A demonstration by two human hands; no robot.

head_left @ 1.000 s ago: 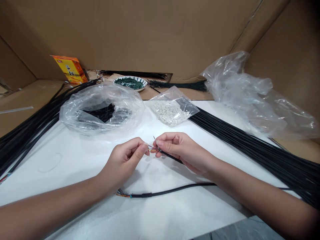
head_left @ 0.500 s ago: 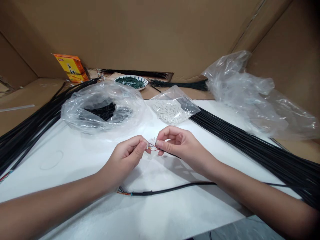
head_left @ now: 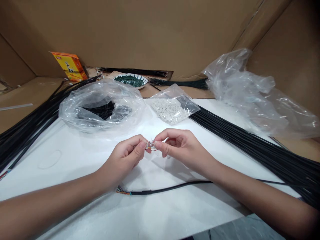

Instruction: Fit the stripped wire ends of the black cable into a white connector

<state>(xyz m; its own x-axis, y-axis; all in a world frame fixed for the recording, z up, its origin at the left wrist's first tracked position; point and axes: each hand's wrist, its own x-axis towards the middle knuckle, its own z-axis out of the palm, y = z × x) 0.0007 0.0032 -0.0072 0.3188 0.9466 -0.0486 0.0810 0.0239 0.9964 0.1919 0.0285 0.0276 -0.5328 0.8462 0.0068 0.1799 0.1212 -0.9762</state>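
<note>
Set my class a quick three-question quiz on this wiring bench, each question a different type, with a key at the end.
1. True or false: the left hand and the right hand each grip a plastic bag.
2. Choose: what colour are the contents of the striped plate? A) orange B) dark green C) white
3. Fill in: seen from the camera, the bag with white contents lies to the ____ of the bag with black contents.

Key: 1. False; the left holds a small white piece, thin wires running to the right. 2. B. 3. Right.
</note>
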